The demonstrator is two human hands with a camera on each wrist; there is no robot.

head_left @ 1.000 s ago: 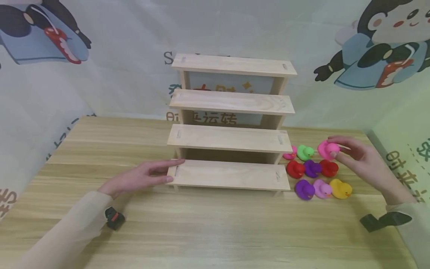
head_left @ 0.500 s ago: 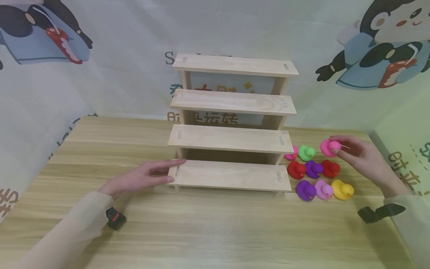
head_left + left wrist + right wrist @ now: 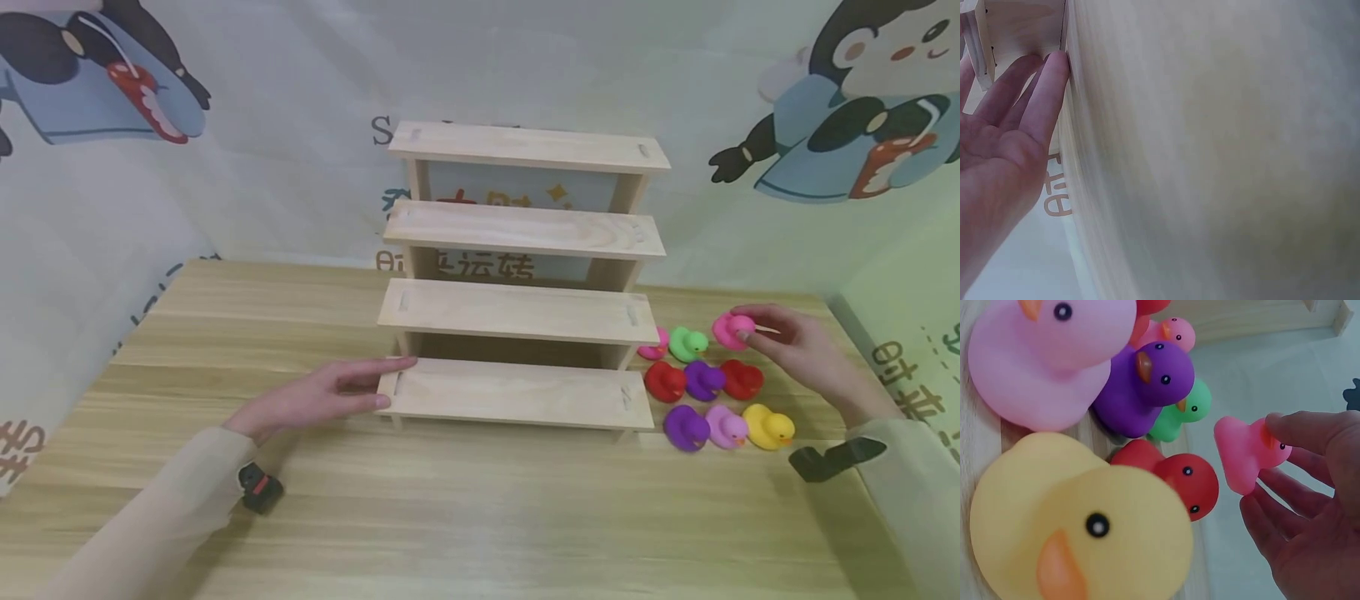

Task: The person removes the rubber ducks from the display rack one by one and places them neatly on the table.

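In the head view my right hand [image 3: 791, 346] pinches a hot-pink rubber duck [image 3: 731, 331] above the back right of the duck group. The right wrist view shows this duck [image 3: 1244, 453] tipped between thumb and fingertips, apart from the others. My left hand [image 3: 318, 396] touches the left end of the wooden stepped shelf [image 3: 517, 392] at its lowest step, thumb near the front corner and index finger along the top. In the left wrist view the fingers [image 3: 1050, 94] reach straight to the shelf's side.
Right of the shelf, several rubber ducks stand in rows: a green duck [image 3: 687, 343] and a pink one behind, red and purple ones [image 3: 704, 380] in the middle, a yellow duck [image 3: 768, 427] in front. A printed cloth [image 3: 300, 125] hangs behind the table.
My right wrist has shifted left and a little up in the head view, the pink duck staying in its pinch. The left hand holds its place on the shelf.
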